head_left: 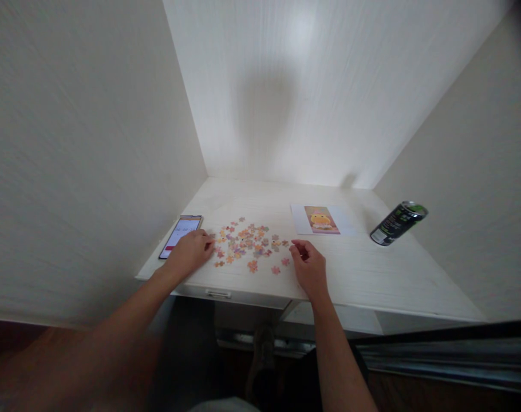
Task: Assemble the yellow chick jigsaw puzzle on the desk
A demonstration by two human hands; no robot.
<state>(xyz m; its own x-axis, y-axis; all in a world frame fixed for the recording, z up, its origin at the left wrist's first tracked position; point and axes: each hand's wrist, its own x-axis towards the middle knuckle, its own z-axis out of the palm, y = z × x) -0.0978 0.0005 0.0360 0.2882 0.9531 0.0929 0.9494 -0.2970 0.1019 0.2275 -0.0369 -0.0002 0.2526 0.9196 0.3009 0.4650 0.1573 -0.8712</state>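
Note:
Many small jigsaw puzzle pieces [245,239] in pink, orange, yellow and lilac lie in a loose heap on the white desk. My left hand [193,252] is at the heap's left edge, fingers curled and tips together on a yellowish puzzle piece [214,241]. On the other side, my right hand [310,266] has its thumb and forefinger bent toward each other, beside the rightmost pieces. Anything between those fingertips is too small to make out. A pink piece [276,270] lies apart near the front, left of my right hand.
A phone [181,232] with a timer on its screen lies by my left hand, partly covered. Behind the heap to the right is a sheet with a printed yellow figure [322,220]. A dark can [398,224] stands at the right. Panels [269,103] enclose the desk [372,280].

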